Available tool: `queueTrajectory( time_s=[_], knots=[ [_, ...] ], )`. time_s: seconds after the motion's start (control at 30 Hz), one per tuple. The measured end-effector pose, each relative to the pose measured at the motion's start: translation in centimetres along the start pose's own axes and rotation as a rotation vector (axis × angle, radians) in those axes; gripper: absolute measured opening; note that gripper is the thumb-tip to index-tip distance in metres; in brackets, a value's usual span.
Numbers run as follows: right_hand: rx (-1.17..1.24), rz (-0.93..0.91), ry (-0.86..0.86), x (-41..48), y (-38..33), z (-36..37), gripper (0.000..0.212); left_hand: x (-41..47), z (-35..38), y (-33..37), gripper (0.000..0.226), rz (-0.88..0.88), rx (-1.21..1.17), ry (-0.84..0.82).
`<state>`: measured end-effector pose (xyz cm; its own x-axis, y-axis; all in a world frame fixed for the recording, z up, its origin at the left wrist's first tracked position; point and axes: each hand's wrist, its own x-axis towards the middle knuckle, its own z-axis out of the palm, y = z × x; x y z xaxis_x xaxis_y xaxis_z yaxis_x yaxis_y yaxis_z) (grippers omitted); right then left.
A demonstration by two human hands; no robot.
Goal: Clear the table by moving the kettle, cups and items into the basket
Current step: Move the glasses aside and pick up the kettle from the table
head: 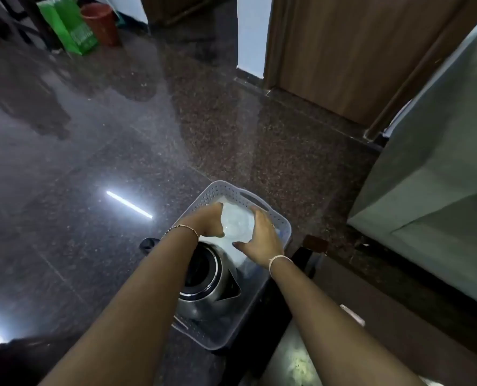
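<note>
- Upper left of the frame: a green bag and a red bucket stand on the dark polished floor, well apart from the work
- Lower centre-left: the left hand grips the left side of a clear cup, fingers curled round its wall; it is too blurred to tell one cup from a stack
- Under that forearm the steel kettle lies tilted in the near half of the basket, its open mouth facing up towards the camera
- The cup is held over the far half of the grey basket, close above its pale bottom
- Centre-right: the right hand clasps the cup's other side, fingers spread over the wall, thumb at the near edge
- Risks, as I judge them: thin clear plastic may buckle under a two-sided squeeze; released tilted, the cup could tip against the kettle; the round kettle might roll into it; a forearm could nudge the basket off its dark support
- Right edge: a wooden door and a grey-green upholstered seat
</note>
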<state>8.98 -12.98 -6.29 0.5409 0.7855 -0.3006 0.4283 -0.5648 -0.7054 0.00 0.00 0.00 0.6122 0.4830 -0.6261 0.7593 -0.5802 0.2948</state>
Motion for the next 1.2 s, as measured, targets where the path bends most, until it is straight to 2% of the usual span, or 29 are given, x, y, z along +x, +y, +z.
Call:
queueTrajectory(
  time_s=[0.2, 0.43, 0.57, 0.73, 0.83, 0.9, 0.97, 1.07, 1.2],
  knots=[
    [0.089, 0.001, -0.029, 2.2, 0.8, 2.6, 0.107, 1.7, 0.9, -0.9, 0.058, -0.059, -0.059, -0.095],
    [0.118, -0.019, 0.02, 2.8, 0.6, 3.4, 0.091, 1.4, 0.6, -0.5, 0.05, -0.065, -0.133, -0.072],
    [0.161, -0.009, 0.061, 1.9, 0.5, 2.1, 0.082, -0.1, -0.1, 1.0, 0.051, -0.002, -0.245, -0.054],
    [0.265, -0.017, 0.158, -0.4, -0.4, -1.2, 0.076, -2.6, -1.3, 3.7, 0.022, 0.17, -0.371, 0.044],
    [0.272, -0.024, 0.225, -2.3, -0.9, -3.7, 0.078, -4.7, -1.7, 5.5, 0.027, 0.235, -0.45, 0.084],
    [0.272, -0.039, 0.26, -4.0, -1.1, -5.4, 0.077, -6.2, -1.4, 6.8, 0.022, 0.27, -0.522, 0.126],
    [0.291, -0.04, 0.289, -6.1, -0.8, -6.9, 0.076, -7.8, -0.7, 8.1, 0.024, 0.252, -0.621, 0.155],
    [0.29, -0.049, 0.353, -9.9, -0.2, -9.2, 0.074, -10.0, 0.8, 10.3, 0.043, 0.22, -0.698, 0.121],
    [0.28, -0.036, 0.415, -15.8, 1.7, -12.2, 0.068, -13.7, 3.6, 14.1, 0.043, 0.274, -0.773, 0.074]
  ],
)
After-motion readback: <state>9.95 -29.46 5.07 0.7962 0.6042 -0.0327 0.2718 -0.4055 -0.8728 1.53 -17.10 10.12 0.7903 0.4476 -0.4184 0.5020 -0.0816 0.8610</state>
